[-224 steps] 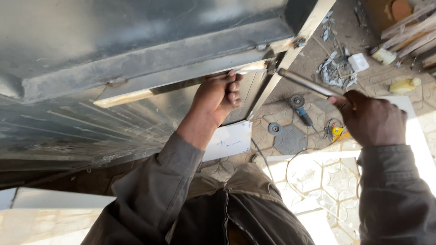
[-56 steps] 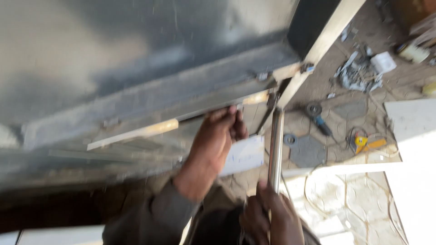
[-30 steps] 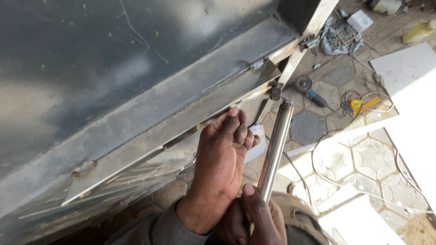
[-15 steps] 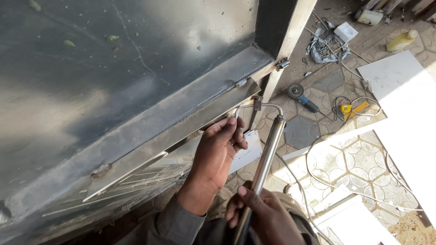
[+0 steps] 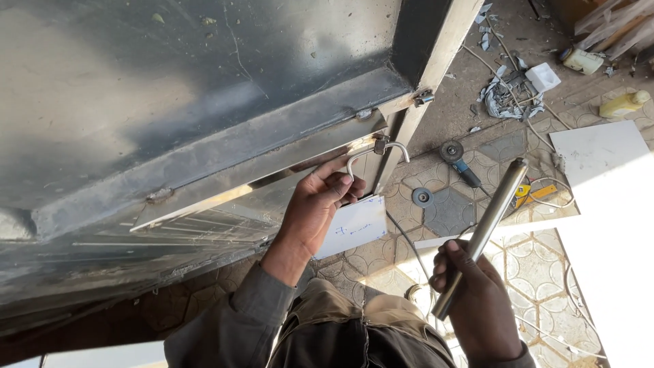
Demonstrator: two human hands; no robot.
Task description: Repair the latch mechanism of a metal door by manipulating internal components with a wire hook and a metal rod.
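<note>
Steel bent rod [image 5: 373, 155] pinched by the raised left hand [image 5: 320, 204] against the metal door [image 5: 204, 102]; lowered right hand [image 5: 477, 300] grips a steel tube [image 5: 485, 228], angled upward.

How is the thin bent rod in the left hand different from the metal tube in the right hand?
The bent rod is thin wire curved into a hook shape; the metal tube is much thicker and straight. The rod is pinched by the left hand up against the metal door; the tube is gripped at its lower end by the right hand, touching nothing else. Both look like bare silvery metal.
</note>
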